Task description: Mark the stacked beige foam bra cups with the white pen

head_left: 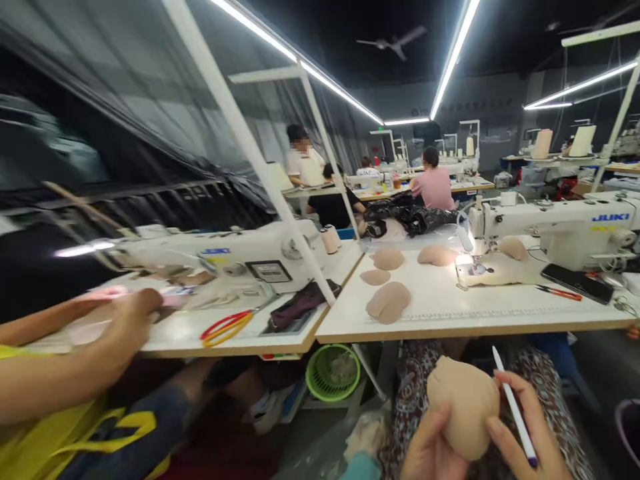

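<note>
Above my lap, a beige moulded bra cup [464, 408] rests between my two hands. My left hand [429, 445] is closed on its lower left side, with the thumb on the front. With thumb and fingers, my right hand [533, 427] grips the cup's right edge. A white marker pen [515, 412] with a purple end is also held in that right hand, its tip pointing up and away. On the table ahead lie more beige cups, among them a large one [389, 303] near the front edge and another [387, 258] behind it.
A lit JUKI sewing machine [565, 230] stands on my table [450, 320], with a phone [577, 283] and orange-handled snips [560, 292]. At left, a co-worker's arms [100, 347] reach toward another machine [240, 257]; red-and-yellow scissors [227, 327] lie there. A green basket [333, 393] stands below.
</note>
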`<state>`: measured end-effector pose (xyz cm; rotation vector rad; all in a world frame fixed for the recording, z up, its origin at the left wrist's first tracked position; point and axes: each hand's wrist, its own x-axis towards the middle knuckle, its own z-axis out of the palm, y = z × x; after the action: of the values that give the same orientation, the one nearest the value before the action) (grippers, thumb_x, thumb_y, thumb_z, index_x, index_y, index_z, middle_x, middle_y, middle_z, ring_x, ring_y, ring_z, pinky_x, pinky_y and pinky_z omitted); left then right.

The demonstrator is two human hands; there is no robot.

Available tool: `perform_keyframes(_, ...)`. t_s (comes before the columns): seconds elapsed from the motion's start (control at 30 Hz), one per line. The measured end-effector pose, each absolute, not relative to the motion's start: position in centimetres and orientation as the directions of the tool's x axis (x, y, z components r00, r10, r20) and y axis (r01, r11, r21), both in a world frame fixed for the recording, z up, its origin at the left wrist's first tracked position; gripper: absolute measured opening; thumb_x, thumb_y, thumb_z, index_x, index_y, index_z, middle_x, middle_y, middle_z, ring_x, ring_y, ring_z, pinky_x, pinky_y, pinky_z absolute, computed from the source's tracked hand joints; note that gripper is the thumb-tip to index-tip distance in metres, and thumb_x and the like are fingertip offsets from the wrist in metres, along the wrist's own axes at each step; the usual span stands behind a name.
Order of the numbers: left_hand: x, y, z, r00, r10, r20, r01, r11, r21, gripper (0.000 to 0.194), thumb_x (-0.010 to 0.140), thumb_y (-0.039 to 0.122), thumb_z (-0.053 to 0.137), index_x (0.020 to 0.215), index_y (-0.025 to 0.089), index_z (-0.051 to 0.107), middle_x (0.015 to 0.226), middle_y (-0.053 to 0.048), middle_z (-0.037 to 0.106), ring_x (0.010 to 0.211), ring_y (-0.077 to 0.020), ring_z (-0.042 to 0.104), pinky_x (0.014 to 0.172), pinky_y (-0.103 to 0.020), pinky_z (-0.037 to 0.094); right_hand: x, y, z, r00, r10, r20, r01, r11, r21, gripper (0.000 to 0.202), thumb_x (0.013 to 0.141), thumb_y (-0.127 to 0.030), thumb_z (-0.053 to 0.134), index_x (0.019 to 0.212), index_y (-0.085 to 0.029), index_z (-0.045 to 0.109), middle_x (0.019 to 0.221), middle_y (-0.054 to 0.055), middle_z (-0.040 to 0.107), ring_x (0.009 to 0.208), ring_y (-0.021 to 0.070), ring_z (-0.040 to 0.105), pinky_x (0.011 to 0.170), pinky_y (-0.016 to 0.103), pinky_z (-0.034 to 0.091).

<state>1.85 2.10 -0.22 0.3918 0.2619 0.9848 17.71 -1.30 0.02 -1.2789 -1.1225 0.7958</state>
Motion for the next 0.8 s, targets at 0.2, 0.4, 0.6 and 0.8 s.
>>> perform_keyframes(0.2, -0.1, 1.0, 0.3, 0.434, 0.873, -0.222, -0.745, 0.486, 0.457, 0.080, 0.087, 0.024, 0.079, 0.160, 0.028, 0.045, 0.141, -0.012, 0.068, 0.135, -0.0340, 0.060, 0.122, -0.049, 0.039, 21.4, -0.6, 3.5, 0.401, 0.903, 0.153, 0.072, 0.135, -0.988, 0.041, 0.098, -0.063, 0.060, 0.110, -0.024, 0.068, 0.081, 0.003, 0.068, 0.080, 0.0196, 0.062, 0.076, 0.031, 0.051)
perform_keyframes(0.4, -0.5, 0.3, 0.9, 0.440, 0.868, -0.228, -0.672, 0.487, 0.558, 0.091, 0.072, 0.027, 0.089, 0.155, 0.022, 0.052, 0.130, -0.016, 0.072, 0.131, -0.0411, 0.062, 0.116, -0.054, 0.046, 21.8, -0.2, 5.1, 0.332, 0.942, 0.049, -0.190, 0.118, -0.975, 0.040, 0.097, -0.063, 0.063, 0.101, -0.024, 0.060, 0.059, -0.004, 0.058, 0.063, 0.0147, 0.049, 0.065, 0.028, 0.039)
perform_keyframes(0.6, -0.7, -0.1, 1.4, 0.441, 0.858, -0.262, -0.608, 0.501, 0.616, 0.100, 0.058, 0.031, 0.096, 0.149, 0.019, 0.057, 0.119, -0.015, 0.076, 0.125, -0.0432, 0.065, 0.109, -0.052, 0.052, 21.5, -0.5, 6.1, 0.178, 0.982, 0.060, -0.152, 0.088, -0.984, 0.037, 0.100, -0.061, 0.061, 0.100, -0.024, 0.060, 0.068, -0.003, 0.062, 0.071, 0.0152, 0.053, 0.072, 0.029, 0.040)
perform_keyframes(0.8, -0.2, -0.3, 2.0, 0.458, 0.859, -0.231, -0.607, 0.492, 0.624, 0.103, 0.058, 0.035, 0.097, 0.150, 0.019, 0.056, 0.128, -0.017, 0.073, 0.126, -0.0436, 0.064, 0.109, -0.051, 0.052, 20.9, -1.3, 6.8, -0.116, 0.993, -0.006, -0.076, -0.015, -0.997, 0.032, 0.097, -0.055, 0.070, 0.106, -0.026, 0.062, 0.094, -0.001, 0.060, 0.085, 0.0145, 0.051, 0.075, 0.028, 0.039)
